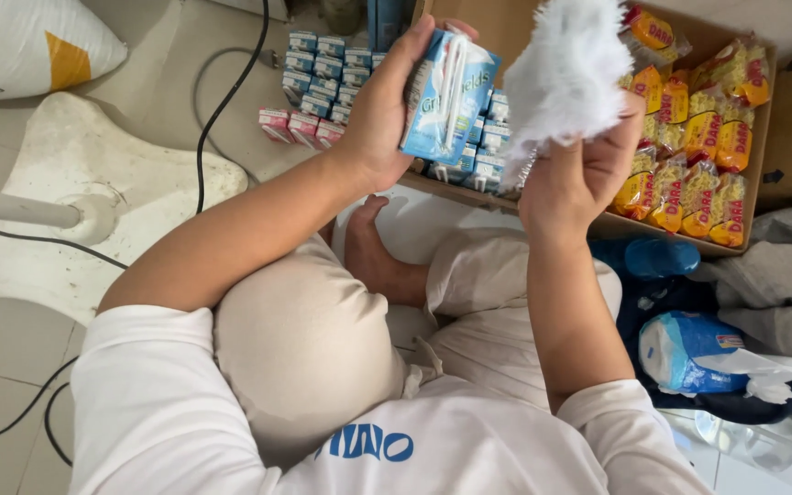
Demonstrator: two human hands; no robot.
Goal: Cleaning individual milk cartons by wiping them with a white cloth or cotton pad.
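One small blue-and-white drink carton (448, 96) is in hand at this moment: the left hand (387, 110) is wrapped round it, thumb on one side and fingers over the top edge, holding it up and tilted in front of the person's chest, its straw packet facing the camera. The right hand (579, 170) is closed on the base of a fluffy white duster (566, 69), whose head stands just beside the carton and seems to brush its edge, though the fluff hides whether they really touch. By the look of it, this carton is being dusted, and it is held clear of any stack.

Below the hands the person sits cross-legged on the tiled floor, a bare foot (373, 252) showing between the knees. To the right lie a blue plastic bag (689, 353) and some grey cloth. To the left a white fan base (93, 197) and a black cable (222, 101) cross the floor.

Farther off, rows of like cartons (327, 60) stand on the floor, blue ones behind and a few pink ones in front; more sit behind the hands at the edge of an open cardboard box (506, 27). Whether those are already wiped cannot be told. Yellow-and-orange snack packets (698, 147) fill the box's right half, close behind the duster.
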